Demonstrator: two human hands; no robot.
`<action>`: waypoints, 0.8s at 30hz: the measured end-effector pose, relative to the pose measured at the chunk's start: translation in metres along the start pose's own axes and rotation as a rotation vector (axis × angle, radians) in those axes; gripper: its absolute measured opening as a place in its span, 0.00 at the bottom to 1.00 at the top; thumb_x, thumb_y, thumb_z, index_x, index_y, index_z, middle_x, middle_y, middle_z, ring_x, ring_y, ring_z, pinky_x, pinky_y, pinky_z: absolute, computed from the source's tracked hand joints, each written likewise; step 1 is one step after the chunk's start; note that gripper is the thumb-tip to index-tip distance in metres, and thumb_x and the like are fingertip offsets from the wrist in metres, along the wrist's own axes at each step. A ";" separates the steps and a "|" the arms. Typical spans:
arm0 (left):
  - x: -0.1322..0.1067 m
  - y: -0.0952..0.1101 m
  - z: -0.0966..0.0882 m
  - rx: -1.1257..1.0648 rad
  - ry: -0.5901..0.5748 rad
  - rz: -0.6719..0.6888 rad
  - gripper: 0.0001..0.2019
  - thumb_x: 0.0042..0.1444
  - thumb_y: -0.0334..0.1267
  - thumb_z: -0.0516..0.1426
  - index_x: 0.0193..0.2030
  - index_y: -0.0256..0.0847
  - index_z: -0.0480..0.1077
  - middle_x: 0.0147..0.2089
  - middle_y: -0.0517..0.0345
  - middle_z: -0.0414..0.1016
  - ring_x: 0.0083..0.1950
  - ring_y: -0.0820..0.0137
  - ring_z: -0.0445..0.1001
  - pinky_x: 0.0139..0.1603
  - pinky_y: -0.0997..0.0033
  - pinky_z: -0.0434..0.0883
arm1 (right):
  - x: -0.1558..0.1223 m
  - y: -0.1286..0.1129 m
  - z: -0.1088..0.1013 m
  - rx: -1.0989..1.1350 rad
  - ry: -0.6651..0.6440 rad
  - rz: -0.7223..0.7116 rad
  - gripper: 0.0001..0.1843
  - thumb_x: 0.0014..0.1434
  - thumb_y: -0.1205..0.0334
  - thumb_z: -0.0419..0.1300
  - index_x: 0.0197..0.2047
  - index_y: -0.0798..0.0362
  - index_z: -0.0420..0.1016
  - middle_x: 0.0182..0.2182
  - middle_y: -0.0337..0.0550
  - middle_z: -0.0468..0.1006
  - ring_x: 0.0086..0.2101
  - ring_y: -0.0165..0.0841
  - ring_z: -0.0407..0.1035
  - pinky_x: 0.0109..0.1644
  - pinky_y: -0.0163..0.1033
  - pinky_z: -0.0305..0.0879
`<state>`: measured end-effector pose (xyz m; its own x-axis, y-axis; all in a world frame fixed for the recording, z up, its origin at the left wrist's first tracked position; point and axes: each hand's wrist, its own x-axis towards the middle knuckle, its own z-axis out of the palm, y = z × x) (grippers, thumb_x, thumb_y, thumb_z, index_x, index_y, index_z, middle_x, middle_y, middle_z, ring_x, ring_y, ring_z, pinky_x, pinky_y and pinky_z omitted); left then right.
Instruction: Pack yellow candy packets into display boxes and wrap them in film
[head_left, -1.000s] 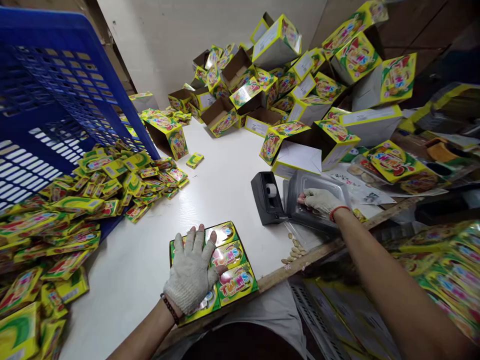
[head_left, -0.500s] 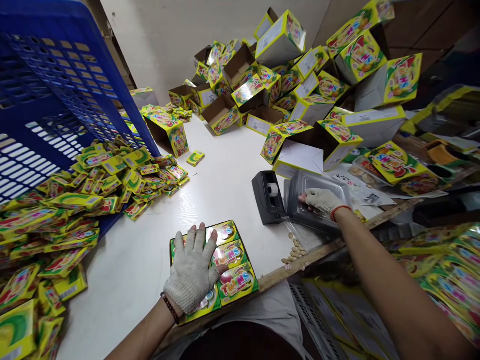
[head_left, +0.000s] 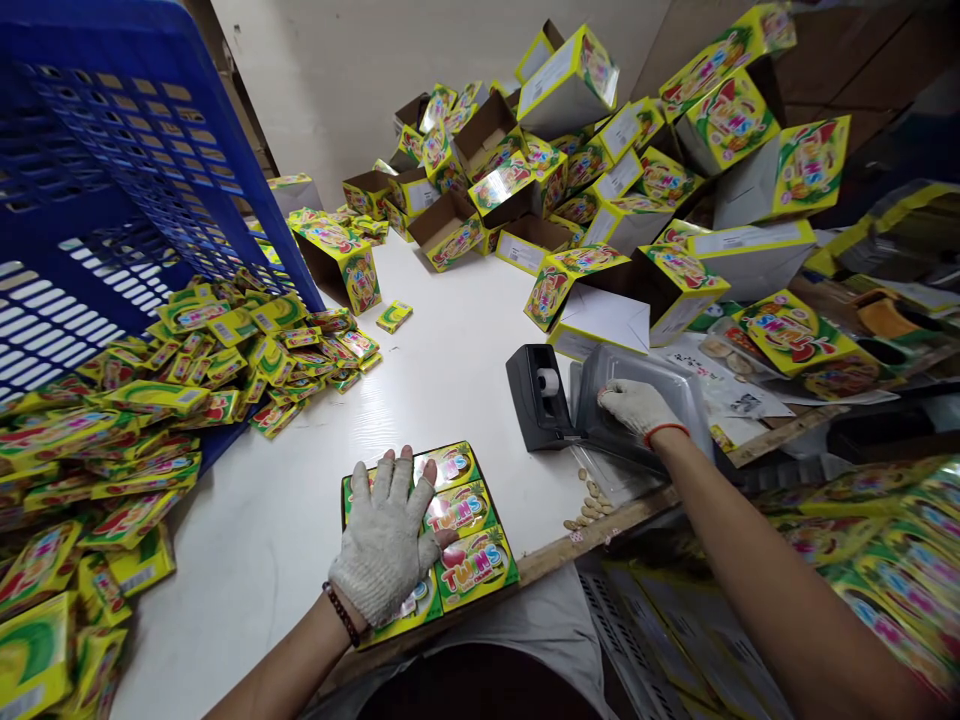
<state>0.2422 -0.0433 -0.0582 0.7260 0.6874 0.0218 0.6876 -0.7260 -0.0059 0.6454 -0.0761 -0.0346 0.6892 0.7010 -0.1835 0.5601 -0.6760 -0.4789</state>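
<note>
My left hand (head_left: 386, 540), in a white knit glove with bare fingertips, lies flat with spread fingers on a block of small yellow-green gum boxes (head_left: 474, 567). The boxes sit close together in rows at the table's front edge, and the hand covers several of them. Farther right, my right hand (head_left: 637, 408), gloved the same way, is at a clear plastic container (head_left: 694, 400). Its fingers are curled and point down; whatever they hold is hidden. Just left of the container stands a black tape dispenser (head_left: 536, 400) with a white core.
A blue crate (head_left: 247, 180) lies on its side at left, with a heap of small boxes (head_left: 172, 400) spilling out. Open yellow display cartons (head_left: 510, 190) are piled at the back. Small beige pieces (head_left: 589, 505) lie near the front edge. Packed boxes (head_left: 885, 590) stand lower right.
My right hand has shifted slightly left within the container, and its fingers now show less, curled downward. My left hand stays on the boxes.
</note>
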 end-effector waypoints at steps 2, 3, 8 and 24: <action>-0.001 0.000 0.001 -0.011 0.018 0.004 0.34 0.60 0.58 0.57 0.69 0.43 0.64 0.71 0.35 0.60 0.71 0.38 0.58 0.67 0.30 0.53 | 0.001 -0.004 0.002 -0.044 0.062 -0.010 0.09 0.46 0.65 0.56 0.17 0.50 0.65 0.15 0.36 0.64 0.21 0.30 0.56 0.27 0.36 0.52; -0.002 0.001 0.002 -0.020 0.029 0.004 0.34 0.60 0.57 0.58 0.68 0.42 0.64 0.71 0.35 0.61 0.71 0.38 0.59 0.67 0.29 0.53 | 0.000 -0.005 0.001 -0.060 0.091 -0.016 0.09 0.46 0.65 0.55 0.17 0.50 0.64 0.15 0.37 0.64 0.21 0.30 0.56 0.27 0.36 0.52; -0.003 -0.007 0.009 -0.163 0.072 0.013 0.33 0.61 0.54 0.58 0.68 0.40 0.63 0.70 0.33 0.62 0.71 0.38 0.59 0.67 0.27 0.53 | -0.029 -0.026 -0.026 -0.104 0.273 -0.133 0.10 0.52 0.65 0.52 0.20 0.48 0.58 0.21 0.42 0.67 0.27 0.34 0.59 0.31 0.39 0.55; -0.002 -0.065 -0.084 -1.242 0.043 -0.279 0.17 0.52 0.46 0.60 0.45 0.38 0.74 0.33 0.59 0.71 0.31 0.72 0.71 0.31 0.72 0.71 | -0.118 -0.161 0.025 0.621 -1.161 -0.439 0.26 0.52 0.38 0.67 0.27 0.51 0.63 0.19 0.32 0.66 0.17 0.24 0.61 0.19 0.31 0.54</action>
<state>0.1953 0.0013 0.0259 0.5421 0.8347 -0.0969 0.3259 -0.1026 0.9398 0.4617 -0.0442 0.0426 -0.4323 0.8204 -0.3741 0.1237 -0.3570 -0.9259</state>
